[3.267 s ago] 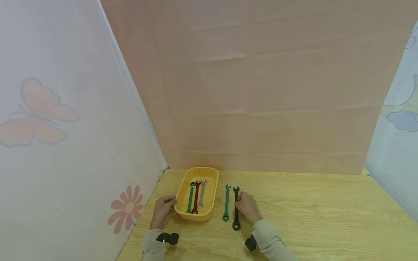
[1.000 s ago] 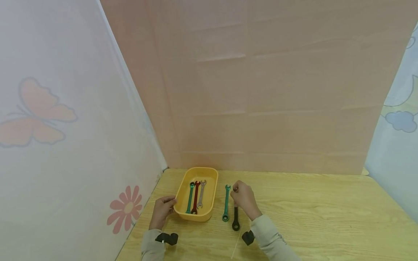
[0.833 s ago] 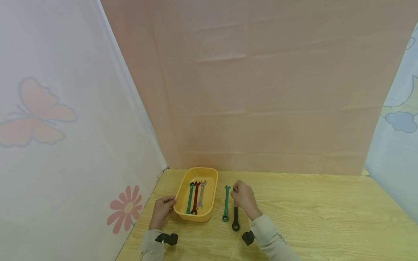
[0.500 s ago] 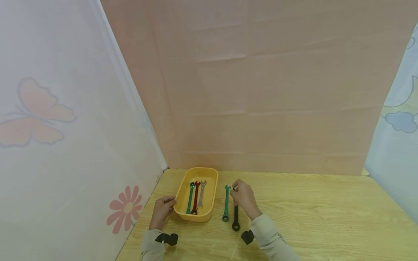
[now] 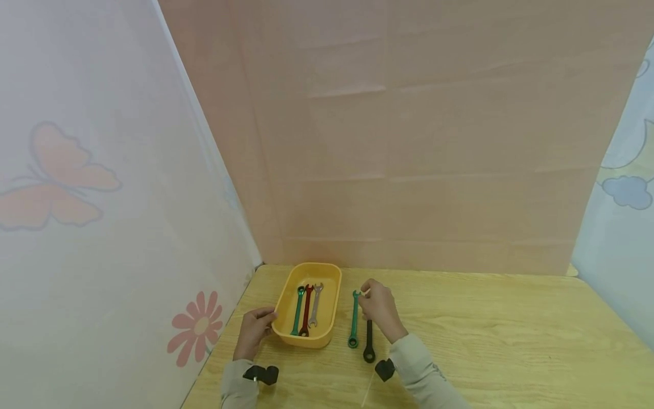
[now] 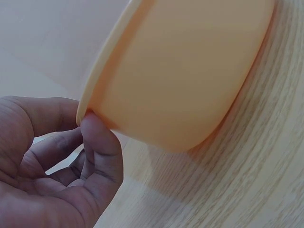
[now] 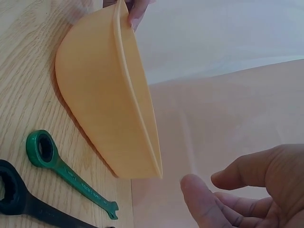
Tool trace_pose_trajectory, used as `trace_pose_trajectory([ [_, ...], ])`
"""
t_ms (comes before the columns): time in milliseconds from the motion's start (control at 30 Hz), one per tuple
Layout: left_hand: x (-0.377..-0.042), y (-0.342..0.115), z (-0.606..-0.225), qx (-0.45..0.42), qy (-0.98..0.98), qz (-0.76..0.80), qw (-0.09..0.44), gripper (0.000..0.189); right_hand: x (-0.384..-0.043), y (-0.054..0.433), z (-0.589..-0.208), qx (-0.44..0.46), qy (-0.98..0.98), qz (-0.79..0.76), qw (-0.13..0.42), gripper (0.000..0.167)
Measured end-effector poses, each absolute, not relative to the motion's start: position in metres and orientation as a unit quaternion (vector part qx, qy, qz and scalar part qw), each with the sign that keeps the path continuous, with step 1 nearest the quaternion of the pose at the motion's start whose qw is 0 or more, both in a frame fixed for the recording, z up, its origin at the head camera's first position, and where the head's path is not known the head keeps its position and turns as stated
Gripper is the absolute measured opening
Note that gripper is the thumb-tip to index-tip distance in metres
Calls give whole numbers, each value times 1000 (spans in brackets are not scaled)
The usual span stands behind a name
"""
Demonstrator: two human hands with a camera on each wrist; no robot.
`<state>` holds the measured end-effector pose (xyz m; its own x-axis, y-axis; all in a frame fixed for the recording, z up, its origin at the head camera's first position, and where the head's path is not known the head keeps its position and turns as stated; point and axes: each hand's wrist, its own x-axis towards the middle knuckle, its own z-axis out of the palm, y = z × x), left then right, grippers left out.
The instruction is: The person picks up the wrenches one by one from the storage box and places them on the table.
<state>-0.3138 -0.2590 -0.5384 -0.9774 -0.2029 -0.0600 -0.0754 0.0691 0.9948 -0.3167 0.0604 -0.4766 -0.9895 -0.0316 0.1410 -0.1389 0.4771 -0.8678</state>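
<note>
My left hand pinches the rim of a yellow plastic bin at its near left corner; the left wrist view shows thumb and finger on either side of that rim. Inside the bin lie a green wrench, a red wrench and a silver wrench, side by side. Right of it, a second green wrench and a larger black wrench lie on the table. My right hand is over their far ends, hiding the black one's upper part. Its fingers are loosely bent around nothing.
The wooden table extends to the right. A thin pale strip lies near the front edge. A pinkish-brown sheet hangs behind the table, and a printed white sheet borders its left side.
My right hand has left the middle of the black wrench, moved toward its far end and then drifted slightly left toward the green wrench. My left hand and the bin have stayed put.
</note>
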Motion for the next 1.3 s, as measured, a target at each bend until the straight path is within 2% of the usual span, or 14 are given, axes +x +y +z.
trace_pose_trajectory([
  [900, -314, -258, -537, 93, -725, -680, 50, 28, -319, 47, -472, 92, -856, 505, 64, 18],
  [1300, -312, -258, -534, 90, -720, -686, 40, 31, -318, 38, -465, 98, -840, 531, 48, 19],
])
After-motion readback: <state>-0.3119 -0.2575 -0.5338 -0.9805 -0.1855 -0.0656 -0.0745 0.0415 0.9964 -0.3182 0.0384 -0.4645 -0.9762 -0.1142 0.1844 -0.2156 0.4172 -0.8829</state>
